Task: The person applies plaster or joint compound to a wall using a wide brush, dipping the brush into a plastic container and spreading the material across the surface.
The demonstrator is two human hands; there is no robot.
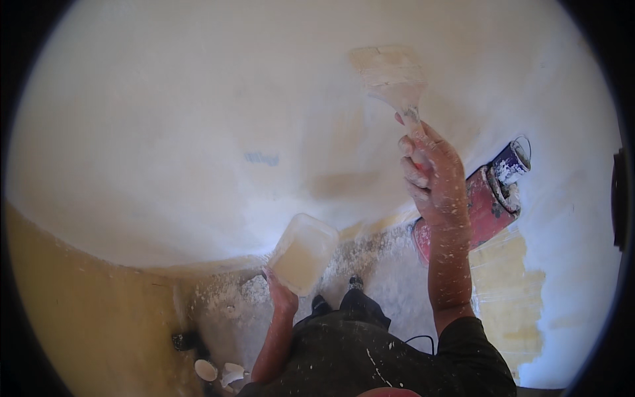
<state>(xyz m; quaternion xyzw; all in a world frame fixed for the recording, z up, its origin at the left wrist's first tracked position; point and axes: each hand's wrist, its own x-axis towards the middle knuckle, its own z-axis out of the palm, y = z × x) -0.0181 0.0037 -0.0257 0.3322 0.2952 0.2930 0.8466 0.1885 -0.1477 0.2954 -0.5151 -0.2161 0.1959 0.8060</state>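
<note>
The right hand grips a wide-headed tool. The left hand holds a pale tub above the floor's wall-side edge.

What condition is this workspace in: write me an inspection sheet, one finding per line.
Surface: pale, patchily coated wall; grey, white-spattered floor.
Things in hand: wide, flat, pale-smeared spreading tool; whitish rectangular plastic tub of beige material.
Clutter: red, smeared cylindrical bucket, dark-blue, white-smeared can at its top; white oval piece, lower left.
Hands: left hand holds the tub; right hand holds the tool, wall contact unclear.
Cables: thin black curved cord beside dark, speckled shirt.
Surroundings: yellow wall, left.
</note>
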